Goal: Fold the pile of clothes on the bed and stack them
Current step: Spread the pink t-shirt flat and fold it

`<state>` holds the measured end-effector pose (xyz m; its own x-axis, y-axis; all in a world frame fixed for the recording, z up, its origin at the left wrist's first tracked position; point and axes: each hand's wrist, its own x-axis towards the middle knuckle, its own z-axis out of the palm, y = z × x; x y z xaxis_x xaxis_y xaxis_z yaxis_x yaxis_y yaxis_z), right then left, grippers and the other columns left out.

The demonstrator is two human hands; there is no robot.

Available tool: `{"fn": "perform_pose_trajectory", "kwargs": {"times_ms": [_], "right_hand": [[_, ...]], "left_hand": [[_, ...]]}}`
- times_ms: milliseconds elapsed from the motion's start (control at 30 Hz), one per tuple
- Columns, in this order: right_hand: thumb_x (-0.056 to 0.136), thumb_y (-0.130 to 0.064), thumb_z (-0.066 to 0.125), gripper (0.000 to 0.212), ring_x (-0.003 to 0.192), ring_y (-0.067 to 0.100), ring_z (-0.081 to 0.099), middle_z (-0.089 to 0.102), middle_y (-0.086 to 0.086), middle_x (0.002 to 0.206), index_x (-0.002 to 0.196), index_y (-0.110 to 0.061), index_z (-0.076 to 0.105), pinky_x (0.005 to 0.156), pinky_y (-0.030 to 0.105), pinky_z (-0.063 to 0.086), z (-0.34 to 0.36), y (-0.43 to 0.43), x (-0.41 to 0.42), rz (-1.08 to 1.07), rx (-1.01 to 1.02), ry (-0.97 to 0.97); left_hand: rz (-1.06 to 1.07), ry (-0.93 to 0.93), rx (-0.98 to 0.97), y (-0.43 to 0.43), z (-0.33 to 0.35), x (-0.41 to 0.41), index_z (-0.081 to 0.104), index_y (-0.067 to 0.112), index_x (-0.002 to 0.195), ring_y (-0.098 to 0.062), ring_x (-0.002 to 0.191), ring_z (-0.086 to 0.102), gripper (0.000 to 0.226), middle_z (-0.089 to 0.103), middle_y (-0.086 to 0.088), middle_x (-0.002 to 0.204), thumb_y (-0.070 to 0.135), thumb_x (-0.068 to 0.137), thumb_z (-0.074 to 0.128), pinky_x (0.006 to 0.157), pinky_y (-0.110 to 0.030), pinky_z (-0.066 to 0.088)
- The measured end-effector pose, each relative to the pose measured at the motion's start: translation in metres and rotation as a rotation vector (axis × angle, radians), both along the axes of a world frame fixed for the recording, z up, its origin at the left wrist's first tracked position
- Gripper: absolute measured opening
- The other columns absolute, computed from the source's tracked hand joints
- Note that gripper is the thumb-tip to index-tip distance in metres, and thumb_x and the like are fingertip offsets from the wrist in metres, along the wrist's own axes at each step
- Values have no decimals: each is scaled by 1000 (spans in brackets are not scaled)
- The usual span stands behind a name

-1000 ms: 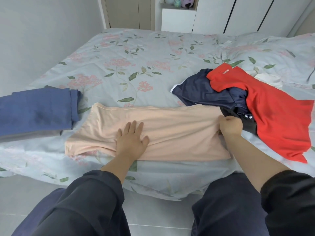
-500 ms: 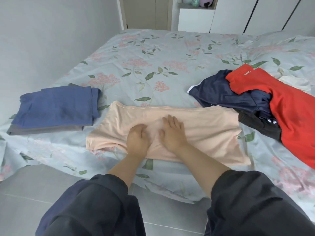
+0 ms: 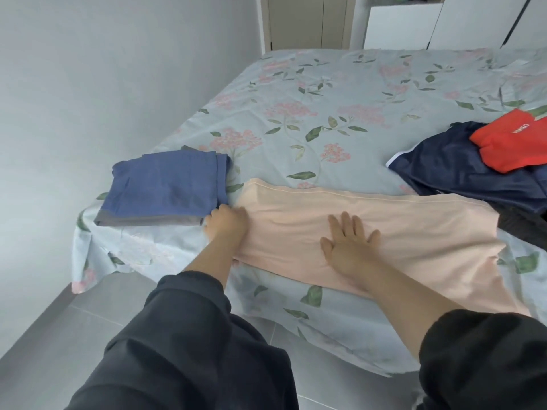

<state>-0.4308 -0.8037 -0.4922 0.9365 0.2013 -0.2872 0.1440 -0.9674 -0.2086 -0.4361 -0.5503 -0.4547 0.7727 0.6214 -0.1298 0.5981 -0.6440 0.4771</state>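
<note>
Here, the right hand (image 3: 350,244) is pressing flat, fingers spread, on the peach garment (image 3: 414,229) lying along the near edge of the bed (image 3: 296,93), while the left hand (image 3: 226,224) is gripping its left end just beside the blue stack (image 3: 168,187); a navy garment (image 3: 455,173) and a red garment (image 3: 509,143) are lying far right.

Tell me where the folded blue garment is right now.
Head view, left side: the folded blue garment lies on a grey folded piece at the near left corner of the bed, just left of the peach garment.
</note>
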Motion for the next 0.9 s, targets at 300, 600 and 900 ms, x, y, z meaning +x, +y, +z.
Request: {"fn": "perform_pose_trajectory", "kwargs": {"times_ms": [300, 600, 900], "right_hand": [[94, -55, 11, 63, 144, 19, -20, -24, -5, 156, 148, -35, -14, 111, 58, -9, -5, -3, 5, 16, -2, 16], [95, -54, 14, 63, 144, 19, -17, -19, -4, 157, 149, -33, -9, 111, 55, -10, -3, -2, 1, 15, 15, -36], [98, -45, 13, 58, 146, 12, -5, -6, -5, 160, 151, -26, 2, 114, 52, 2, 11, -60, 18, -67, -95, -147]], "left_hand": [[-164, -110, 340, 36, 23, 10, 54, 10, 97, -29, 75, 49, 14, 58, -10, 93, 8, 88, 44, 57, -32, 35], [-864, -13, 415, -64, -21, 1, 16, 25, 151, -24, 146, 7, 54, 13, -3, 159, 42, 100, 26, 116, -45, 7], [-818, 49, 430, -68, -38, 3, 0, 35, 151, -17, 146, -8, 55, -6, 6, 160, 46, 99, 14, 116, -42, -5]]}}
